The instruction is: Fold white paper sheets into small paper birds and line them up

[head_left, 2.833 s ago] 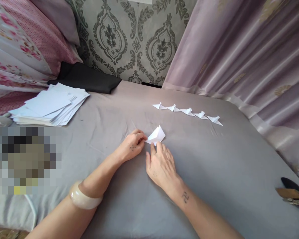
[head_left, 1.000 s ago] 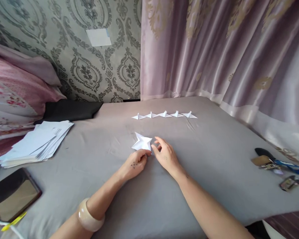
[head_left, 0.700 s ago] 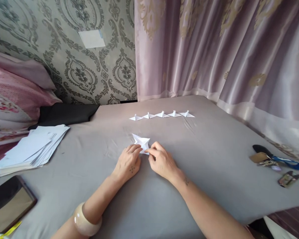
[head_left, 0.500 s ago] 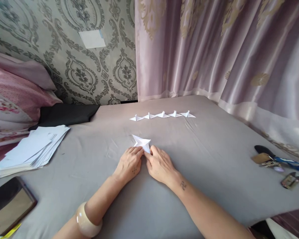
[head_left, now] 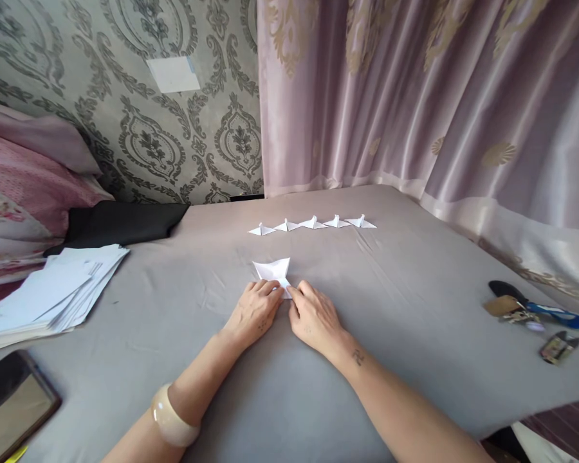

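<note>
A small white piece of folded paper (head_left: 271,268) lies on the grey cloth, its pointed corners spreading away from me. My left hand (head_left: 255,310) is closed on its near left side, the fingers curled over the edge. On the near right side my right hand (head_left: 314,316) presses the paper with its fingertips, thumb tucked close. The fingers hide the paper's near edge. Beyond it stands a row of several small white folded-paper pieces (head_left: 313,222), each with wide points and a raised middle.
To the left are a stack of white paper sheets (head_left: 43,292), a black cloth (head_left: 120,222) and a phone-like dark device (head_left: 17,405). On the right lie keys (head_left: 520,316), a blue-handled tool (head_left: 560,315) and a small metallic object (head_left: 560,348). Curtains (head_left: 367,96) hang behind.
The folded paper's far corners have opened wider, and its far edge now faces me more squarely. Both hands stay on it, with the right fingers shifted slightly. The view has drifted a little.
</note>
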Action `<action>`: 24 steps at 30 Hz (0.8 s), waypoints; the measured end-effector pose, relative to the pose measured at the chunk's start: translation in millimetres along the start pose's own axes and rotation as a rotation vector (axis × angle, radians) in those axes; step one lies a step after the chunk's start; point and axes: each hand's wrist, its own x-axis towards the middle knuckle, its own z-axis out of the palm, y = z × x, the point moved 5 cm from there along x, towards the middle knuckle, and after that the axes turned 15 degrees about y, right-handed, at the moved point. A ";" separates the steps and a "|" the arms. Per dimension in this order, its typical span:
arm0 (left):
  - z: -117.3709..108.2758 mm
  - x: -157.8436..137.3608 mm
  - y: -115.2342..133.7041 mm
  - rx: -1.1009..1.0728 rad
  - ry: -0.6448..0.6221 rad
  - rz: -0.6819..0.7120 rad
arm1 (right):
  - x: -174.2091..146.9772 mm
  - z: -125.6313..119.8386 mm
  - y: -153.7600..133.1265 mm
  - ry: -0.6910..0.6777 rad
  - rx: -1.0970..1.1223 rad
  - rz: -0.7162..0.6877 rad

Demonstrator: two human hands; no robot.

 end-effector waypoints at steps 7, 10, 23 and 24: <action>-0.5 4.4 7.3 0.103 0.087 0.119 | 5.1 2.6 7.2 0.011 0.018 0.068; -3.5 3.3 10.3 0.132 0.109 0.126 | 3.8 1.1 6.0 0.022 -0.011 0.055; -5.8 -5.8 12.2 0.005 0.062 0.075 | -4.4 -5.3 -0.8 -0.007 -0.016 0.014; -5.2 -5.8 11.3 -0.003 0.061 0.065 | -4.9 -6.4 0.1 -0.019 -0.005 0.020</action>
